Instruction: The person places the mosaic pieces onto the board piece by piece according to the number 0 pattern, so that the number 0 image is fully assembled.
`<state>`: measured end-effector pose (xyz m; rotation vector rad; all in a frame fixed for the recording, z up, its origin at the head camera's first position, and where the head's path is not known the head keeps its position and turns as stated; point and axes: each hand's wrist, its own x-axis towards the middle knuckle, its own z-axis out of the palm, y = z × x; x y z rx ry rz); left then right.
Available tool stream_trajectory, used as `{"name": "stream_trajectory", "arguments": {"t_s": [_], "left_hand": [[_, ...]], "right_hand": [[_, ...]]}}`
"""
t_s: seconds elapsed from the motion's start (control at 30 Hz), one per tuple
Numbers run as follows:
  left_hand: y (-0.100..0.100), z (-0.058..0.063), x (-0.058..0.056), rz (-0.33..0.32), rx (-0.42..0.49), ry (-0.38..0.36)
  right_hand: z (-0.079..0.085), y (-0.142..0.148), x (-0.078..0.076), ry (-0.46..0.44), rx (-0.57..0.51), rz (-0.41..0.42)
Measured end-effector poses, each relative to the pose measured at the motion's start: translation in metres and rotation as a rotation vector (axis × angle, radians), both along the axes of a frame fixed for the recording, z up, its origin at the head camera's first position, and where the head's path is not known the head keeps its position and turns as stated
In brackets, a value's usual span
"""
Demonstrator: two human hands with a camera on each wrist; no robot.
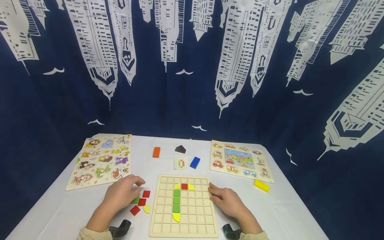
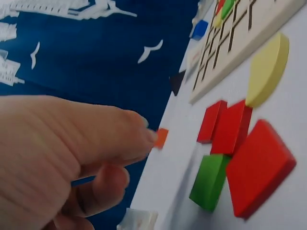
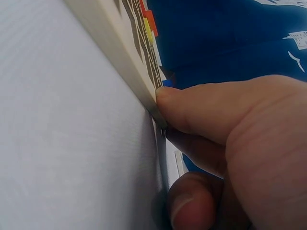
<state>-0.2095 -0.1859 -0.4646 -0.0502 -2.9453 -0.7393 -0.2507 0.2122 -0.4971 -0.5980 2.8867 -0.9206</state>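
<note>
The wooden grid board (image 1: 184, 230) lies on the table between both hands. On it stand a column of green squares (image 1: 176, 200), a red square (image 1: 184, 186) and several yellow quarter-rounds (image 1: 176, 217). My right hand (image 1: 226, 201) pinches the board's right edge, thumb on the top rim in the right wrist view. My left hand (image 1: 121, 193) hovers over loose pieces left of the board, fingers loosely bent and holding nothing. Those pieces are red squares (image 2: 261, 170), a green piece (image 2: 209, 182) partly hidden by the hand in the head view, and a yellow quarter-round (image 2: 268, 69).
Behind the board lies a small pattern card (image 1: 181, 163), with a blue block (image 1: 195, 162), an orange block (image 1: 156, 152) and a dark pentagon (image 1: 180, 149) around it. An animal puzzle (image 1: 100, 163) is at left, a vehicle puzzle (image 1: 219, 155) and yellow block (image 1: 261, 185) at right.
</note>
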Motion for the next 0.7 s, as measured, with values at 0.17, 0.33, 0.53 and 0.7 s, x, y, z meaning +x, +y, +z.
{"name": "stream_trajectory", "arguments": {"t_s": [0.17, 0.33, 0.53, 0.7], "left_hand": [[-0.007, -0.005, -0.003, -0.043, 0.005, -0.072], [-0.016, -0.005, 0.000, -0.041, -0.006, -0.166], [-0.027, -0.002, 0.004, -0.056, 0.020, -0.218], [-0.028, -0.004, 0.002, -0.071, 0.059, -0.212]], "right_hand": [[0.001, 0.001, 0.001, -0.006, -0.010, -0.006], [0.000, 0.001, 0.001, -0.003, -0.018, 0.000], [0.000, 0.001, 0.001, -0.004, -0.015, -0.005], [0.000, 0.000, 0.001, -0.006, -0.020, -0.011]]}}
